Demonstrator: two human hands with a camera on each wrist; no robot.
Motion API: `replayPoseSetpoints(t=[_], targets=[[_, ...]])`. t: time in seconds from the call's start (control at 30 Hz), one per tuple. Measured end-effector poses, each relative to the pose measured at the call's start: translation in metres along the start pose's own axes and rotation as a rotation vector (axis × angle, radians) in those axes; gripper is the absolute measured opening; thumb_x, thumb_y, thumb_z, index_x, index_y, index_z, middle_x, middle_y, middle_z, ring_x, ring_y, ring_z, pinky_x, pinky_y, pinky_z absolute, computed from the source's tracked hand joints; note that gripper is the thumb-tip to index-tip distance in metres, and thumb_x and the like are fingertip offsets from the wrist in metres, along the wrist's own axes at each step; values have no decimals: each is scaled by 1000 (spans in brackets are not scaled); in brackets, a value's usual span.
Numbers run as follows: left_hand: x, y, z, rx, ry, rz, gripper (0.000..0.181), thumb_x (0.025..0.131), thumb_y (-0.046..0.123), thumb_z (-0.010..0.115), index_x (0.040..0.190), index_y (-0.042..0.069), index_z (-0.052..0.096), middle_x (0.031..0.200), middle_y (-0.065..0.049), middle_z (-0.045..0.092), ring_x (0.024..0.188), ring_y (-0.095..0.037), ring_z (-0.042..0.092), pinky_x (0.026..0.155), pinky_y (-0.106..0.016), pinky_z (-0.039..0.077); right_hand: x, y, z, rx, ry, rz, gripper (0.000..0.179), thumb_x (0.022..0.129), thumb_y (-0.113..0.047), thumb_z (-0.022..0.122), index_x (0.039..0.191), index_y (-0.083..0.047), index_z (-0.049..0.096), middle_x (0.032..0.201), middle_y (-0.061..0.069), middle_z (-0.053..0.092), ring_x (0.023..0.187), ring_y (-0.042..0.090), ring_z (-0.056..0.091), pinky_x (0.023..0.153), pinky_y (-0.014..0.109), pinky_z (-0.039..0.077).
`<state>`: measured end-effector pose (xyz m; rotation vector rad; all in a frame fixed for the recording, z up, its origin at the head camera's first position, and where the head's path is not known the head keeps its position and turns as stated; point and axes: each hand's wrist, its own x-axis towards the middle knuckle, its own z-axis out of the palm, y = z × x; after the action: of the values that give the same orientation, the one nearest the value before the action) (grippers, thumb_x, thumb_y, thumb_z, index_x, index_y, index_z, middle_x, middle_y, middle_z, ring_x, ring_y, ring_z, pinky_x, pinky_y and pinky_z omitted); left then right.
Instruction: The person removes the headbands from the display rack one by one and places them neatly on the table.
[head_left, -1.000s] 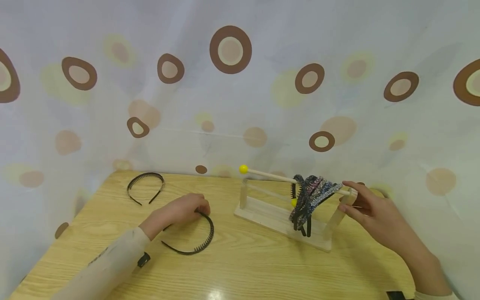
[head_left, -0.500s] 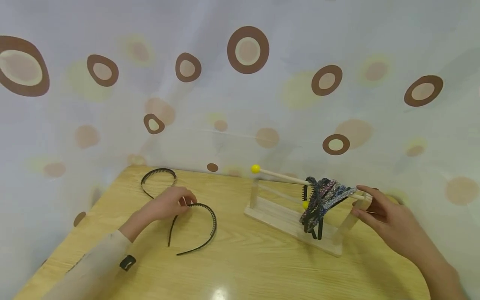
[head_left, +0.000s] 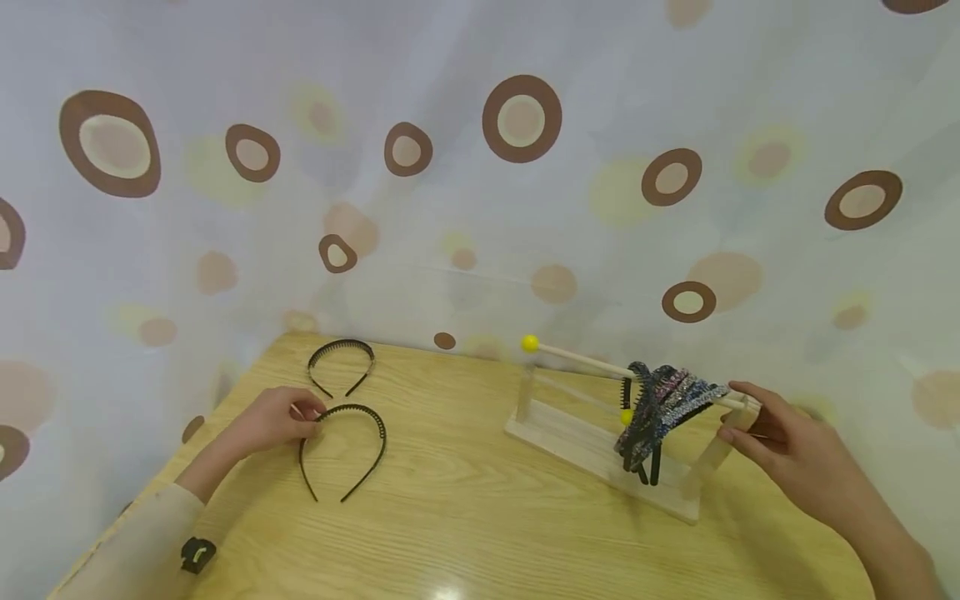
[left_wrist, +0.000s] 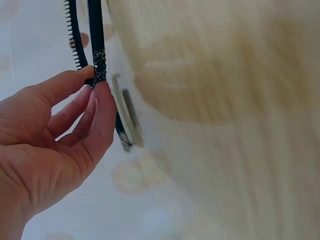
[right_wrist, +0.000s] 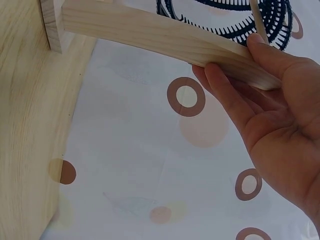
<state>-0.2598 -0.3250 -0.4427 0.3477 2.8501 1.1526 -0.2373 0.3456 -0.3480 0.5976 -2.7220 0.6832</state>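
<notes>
My left hand [head_left: 277, 419] pinches a black toothed headband [head_left: 383, 435] by its upper left side, low over the table, with the two ends toward me. In the left wrist view, thumb and fingertips meet on the headband [left_wrist: 96, 30] near a patch of small sparkly stones. At the right, my right hand [head_left: 798, 462] grips the top of one upright of a wooden rack [head_left: 555, 442]. Its thumb and fingers lie on either side of that upright [right_wrist: 150, 35] in the right wrist view. Several glittery headbands [head_left: 671, 407] hang bunched on the rack's upper rod.
Another black headband [head_left: 341, 342] lies behind the left hand's one at the table's back left. Yellow balls [head_left: 530, 343] cap the rack's rods. The wooden table [head_left: 450, 533] meets a curtain [head_left: 450, 208] patterned with brown rings along its back edge.
My left hand has turned the headband so its ends point toward me and brought it left, in front of the other headband. The right hand keeps its hold on the rack; the head view has shifted.
</notes>
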Motion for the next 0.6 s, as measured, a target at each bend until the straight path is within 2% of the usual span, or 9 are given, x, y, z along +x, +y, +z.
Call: replayPoseSetpoints(t=[0.1,0.17,0.3,0.47,0.6], targets=[[-12,-16,-10,-93,1,-83,31,91,13,79,115,-4,69,98,-10,65,84,-23,66,67,-35,59,2,-1,4,-20,2,-13,61,96,-20,75,148,-5,47,81,-2,56,82,12,71,66,26,54],[-11,-21,-13,-156,-2,-126,34,92,13,78,117,-7,67,101,-13,64,87,-25,66,71,-36,60,-3,1,1,-26,11,-14,61,96,-19,75,148,-4,47,81,-2,56,81,12,70,65,27,54],[-12,-32,-25,-219,2,-164,40,95,12,75,123,-13,61,107,-19,63,92,-27,66,76,-38,60,-7,2,-2,-6,22,-18,60,96,-19,74,148,-4,47,81,-1,57,84,15,72,66,22,54],[-22,-48,-35,-181,38,-182,43,95,15,75,124,-14,61,108,-19,64,93,-27,66,74,-37,60,-7,-2,-3,29,18,-38,60,97,-19,74,149,-4,47,82,0,56,89,20,73,70,19,53],[-32,-58,-39,-150,76,-207,43,95,16,75,123,-13,62,107,-17,67,91,-26,67,73,-35,60,-4,-7,-2,9,29,-79,60,97,-19,74,148,-5,48,83,-2,57,88,25,73,72,28,57]])
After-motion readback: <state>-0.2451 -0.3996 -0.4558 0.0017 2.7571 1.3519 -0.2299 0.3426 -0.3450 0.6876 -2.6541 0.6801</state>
